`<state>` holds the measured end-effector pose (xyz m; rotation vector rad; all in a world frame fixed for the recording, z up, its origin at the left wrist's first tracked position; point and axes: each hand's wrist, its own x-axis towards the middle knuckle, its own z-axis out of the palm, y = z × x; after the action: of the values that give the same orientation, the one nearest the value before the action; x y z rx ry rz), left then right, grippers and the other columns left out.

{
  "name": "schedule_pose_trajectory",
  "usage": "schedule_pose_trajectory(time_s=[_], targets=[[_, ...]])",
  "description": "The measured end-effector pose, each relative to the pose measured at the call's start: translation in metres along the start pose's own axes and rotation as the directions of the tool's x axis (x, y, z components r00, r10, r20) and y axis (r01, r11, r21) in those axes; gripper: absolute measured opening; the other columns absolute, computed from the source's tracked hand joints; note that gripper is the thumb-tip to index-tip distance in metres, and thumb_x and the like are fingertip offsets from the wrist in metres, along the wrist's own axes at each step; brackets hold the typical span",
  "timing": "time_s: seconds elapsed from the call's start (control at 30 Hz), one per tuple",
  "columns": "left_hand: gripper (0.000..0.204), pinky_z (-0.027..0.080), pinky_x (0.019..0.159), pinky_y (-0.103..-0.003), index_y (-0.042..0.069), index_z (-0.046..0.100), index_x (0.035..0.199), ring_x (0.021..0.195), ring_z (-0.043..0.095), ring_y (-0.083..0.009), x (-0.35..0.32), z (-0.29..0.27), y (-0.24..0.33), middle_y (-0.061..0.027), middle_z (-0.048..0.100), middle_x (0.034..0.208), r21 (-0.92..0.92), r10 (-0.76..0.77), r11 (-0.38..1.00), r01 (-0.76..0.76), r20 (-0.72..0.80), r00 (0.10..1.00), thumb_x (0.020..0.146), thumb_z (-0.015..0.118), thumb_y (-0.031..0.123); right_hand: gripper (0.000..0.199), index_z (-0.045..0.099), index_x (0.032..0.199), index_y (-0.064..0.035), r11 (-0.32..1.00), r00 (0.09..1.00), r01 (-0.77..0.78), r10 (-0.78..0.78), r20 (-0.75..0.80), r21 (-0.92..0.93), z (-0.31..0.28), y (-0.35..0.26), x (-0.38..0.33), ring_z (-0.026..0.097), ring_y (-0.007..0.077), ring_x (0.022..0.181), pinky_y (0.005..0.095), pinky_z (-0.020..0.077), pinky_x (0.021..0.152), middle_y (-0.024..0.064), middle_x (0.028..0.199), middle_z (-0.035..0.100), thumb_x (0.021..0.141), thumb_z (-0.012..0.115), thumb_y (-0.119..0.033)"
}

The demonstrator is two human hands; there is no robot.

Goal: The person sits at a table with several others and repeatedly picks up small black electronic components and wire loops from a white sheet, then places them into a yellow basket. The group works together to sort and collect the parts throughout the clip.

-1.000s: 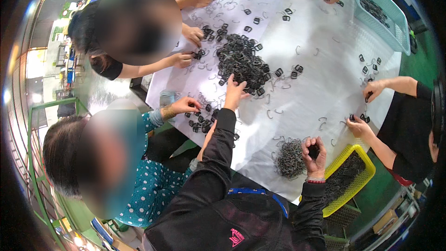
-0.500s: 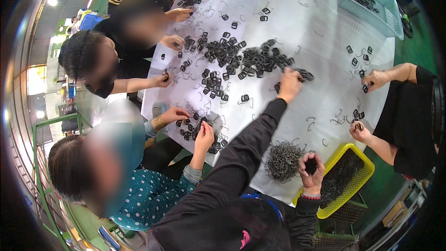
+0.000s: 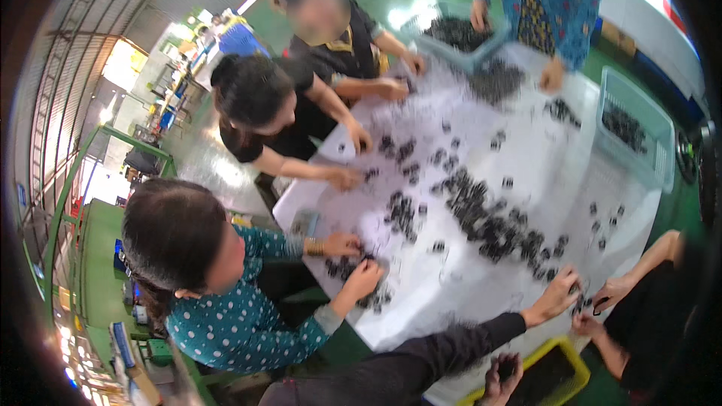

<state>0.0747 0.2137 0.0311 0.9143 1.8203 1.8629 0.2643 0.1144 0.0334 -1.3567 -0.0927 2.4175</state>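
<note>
Head view, only view. Left hand (image 3: 555, 297) out at full stretch on a black sleeve, fingers wide and flat on the white desk (image 3: 481, 297), nothing gripped. Has swung since half a second ago: then at the tail of the long heap, now down by a small cluster of black parts (image 3: 575, 291) right at its fingertips. Main heap of black parts (image 3: 489, 218) beyond the left hand and off to its left, well apart from it. Reads as a fresh reach for loose pieces, none gathered yet.

Right hand (image 3: 502, 371) held back close to the body, fingers curled narrow around a dark clump (image 3: 506, 367), same as a moment ago. Yellow basket (image 3: 558, 349) just beside it on its right, dark load inside.

A co-worker's two hands (image 3: 611, 291) just right of the left hand, nearly touching the same cluster: crowded spot, easy to bump. Another co-worker's hand (image 3: 365, 278), teal dotted sleeve, well to the left of the left hand, busy on its own small pile. Pale blue basket (image 3: 635, 169) far beyond the left hand, at the desk's far right edge, more black parts in it.
</note>
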Motion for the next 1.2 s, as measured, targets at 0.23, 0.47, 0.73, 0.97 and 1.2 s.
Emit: schedule_pose_trajectory(time_s=[0.23, 0.47, 0.73, 0.97, 1.2], targets=[[0.013, 0.044, 0.073, -0.037, 0.000, 0.054, 0.075, 0.083, 0.052, -0.0315, -0.017, -0.005, -0.015, -0.0139, 0.048, 0.085, 0.046, -0.081, 0.995, 0.084, -0.055, 0.995, 0.064, 0.060, -0.002, 0.024, 0.062, 0.090, -0.0052, 0.966, 0.963, -0.243, 0.229, 0.142, 0.091, -0.001, 0.012, -0.007, 0.054, 0.0205, 0.061, 0.0207, 0.0354, 0.036, 0.0091, 0.081, 0.057, 0.092, 0.054, -0.028], [0.010, 0.045, 0.074, -0.038, 0.002, 0.056, 0.070, 0.085, 0.053, -0.0309, -0.046, -0.093, -0.085, -0.0122, 0.051, 0.084, 0.457, -0.085, 0.888, 0.059, 0.037, 0.996, 0.063, 0.060, -0.004, 0.020, 0.055, 0.100, -0.0064, 0.974, 0.948, -0.219, 0.224, 0.224, -0.050, 0.022, 0.010, 0.006, 0.055, 0.0192, 0.067, 0.0217, 0.0401, 0.044, 0.0088, 0.086, 0.055, 0.091, 0.053, -0.025], [0.037, 0.044, 0.082, -0.044, 0.012, 0.062, 0.096, 0.104, 0.047, -0.0338, -0.004, -0.167, -0.087, -0.0086, 0.049, 0.115, 0.845, -0.177, 0.534, -0.023, 0.139, 0.974, 0.062, 0.069, 0.001, 0.021, 0.061, 0.107, -0.0037, 0.749, 0.989, 0.101, -0.004, 0.148, -0.655, 0.071, -0.033, 0.097, 0.052, 0.0087, 0.059, 0.0198, 0.0358, 0.040, 0.0016, 0.075, 0.056, 0.088, 0.059, -0.011], [0.073, 0.041, 0.085, -0.069, 0.023, 0.045, 0.126, 0.125, 0.028, -0.0495, 0.048, -0.145, -0.086, -0.0141, 0.025, 0.142, 0.955, -0.534, 0.294, -0.046, 0.204, 0.820, 0.063, 0.079, 0.009, 0.017, 0.065, 0.102, -0.0052, 0.756, 0.977, 0.144, -0.007, 0.211, -0.638, 0.130, -0.057, 0.154, 0.049, 0.0042, 0.054, 0.0176, 0.0335, 0.037, -0.0025, 0.069, 0.054, 0.085, 0.066, -0.010], [0.011, 0.048, 0.077, -0.040, 0.005, 0.061, 0.074, 0.091, 0.056, -0.0294, 0.055, -0.195, -0.114, -0.0146, 0.060, 0.079, 0.712, -0.323, 0.702, 0.027, 0.284, 0.903, 0.064, 0.060, -0.001, 0.022, 0.070, 0.100, -0.0065, 0.441, 0.934, 0.322, -0.292, 0.205, -0.838, 0.130, -0.036, 0.193, 0.050, 0.0078, 0.055, 0.0232, 0.0401, 0.043, 0.0005, 0.067, 0.059, 0.079, 0.068, -0.010]])
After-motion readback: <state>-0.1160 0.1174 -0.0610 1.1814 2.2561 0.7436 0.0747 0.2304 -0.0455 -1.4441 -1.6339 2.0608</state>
